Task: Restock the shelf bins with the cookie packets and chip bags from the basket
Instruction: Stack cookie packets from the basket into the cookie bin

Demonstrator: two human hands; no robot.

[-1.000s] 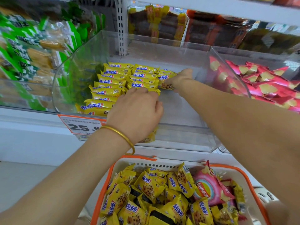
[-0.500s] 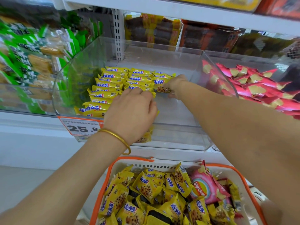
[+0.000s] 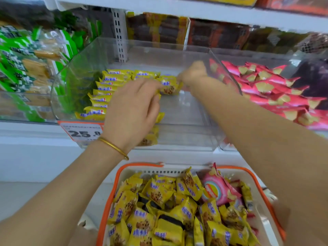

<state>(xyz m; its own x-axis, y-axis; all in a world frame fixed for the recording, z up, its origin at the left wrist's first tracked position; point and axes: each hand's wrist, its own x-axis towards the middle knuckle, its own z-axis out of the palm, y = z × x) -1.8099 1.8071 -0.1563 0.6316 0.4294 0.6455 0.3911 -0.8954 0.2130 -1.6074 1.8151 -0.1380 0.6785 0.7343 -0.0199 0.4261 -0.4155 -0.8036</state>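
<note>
Single yellow cookie packet sits in the clear middle bin, at the right end of the back row, raised a little off the bin floor. Right hand is curled at its right end, grip closed on the wrapper edge, though the hand is motion-blurred. Left hand reaches in over the bin's front wall, fingers half bent, tips at the packet's left end. Blur hides whether this grip pinches or only touches it, cannot tell. Stacked cookie packets fill the left part of the same bin in tidy rows, labels up; the right part of the bin floor is bare. Gold bangle on the left wrist. Price tag reading 25.8 hangs on the shelf edge below the bin's left front. Neighbouring bin to the right holds pink chip bags. Green packs fill the bin on the left. Below the shelf, an orange-rimmed basket holds loose cookie packets in a heap, with one pink chip bag near its back right.
</note>
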